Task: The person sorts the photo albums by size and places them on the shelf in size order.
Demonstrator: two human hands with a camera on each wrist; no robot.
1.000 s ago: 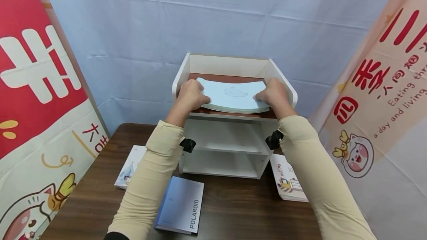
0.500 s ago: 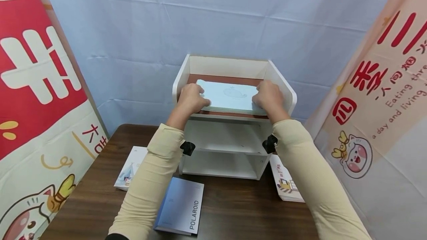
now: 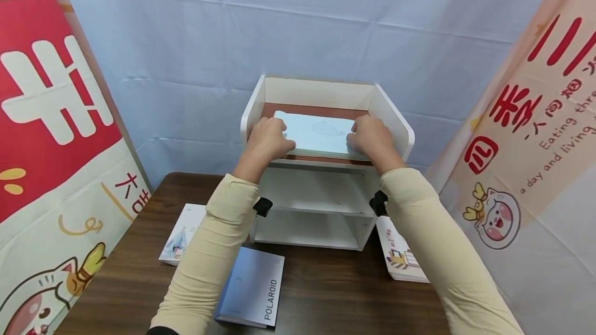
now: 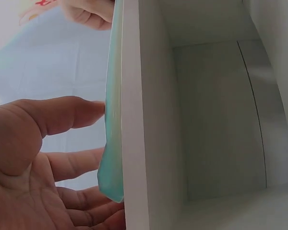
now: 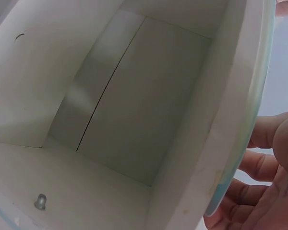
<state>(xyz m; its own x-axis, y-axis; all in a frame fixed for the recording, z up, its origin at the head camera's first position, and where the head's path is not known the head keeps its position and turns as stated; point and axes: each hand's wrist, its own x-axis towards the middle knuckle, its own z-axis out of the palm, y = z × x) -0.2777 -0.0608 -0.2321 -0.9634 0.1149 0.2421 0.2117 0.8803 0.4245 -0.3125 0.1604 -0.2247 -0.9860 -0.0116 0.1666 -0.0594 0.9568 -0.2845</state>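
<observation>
A pale blue notebook (image 3: 314, 132) with a small whale drawing lies flat on the brown top board of a white desk organizer (image 3: 321, 92). My left hand (image 3: 268, 141) holds its left end, and my right hand (image 3: 372, 136) holds the right end. In the left wrist view, the left thumb touches the cover of the notebook (image 4: 114, 91) while the fingers reach around its end. The right wrist view shows the fingers of my right hand (image 5: 278, 177) curled at the notebook's teal corner, partly hidden behind it.
Beneath the top board are two open shelf compartments (image 3: 309, 229). A blue book marked POLAROID (image 3: 256, 286) lies in front on the wooden table (image 3: 344, 293). White illustrated books lie at the left (image 3: 183, 231) and right (image 3: 401, 252), partly covered by the sleeves.
The notebook, bowed between my hands a second ago, now lies flat. My right hand has shifted inward to the left; the left hand has barely moved.
</observation>
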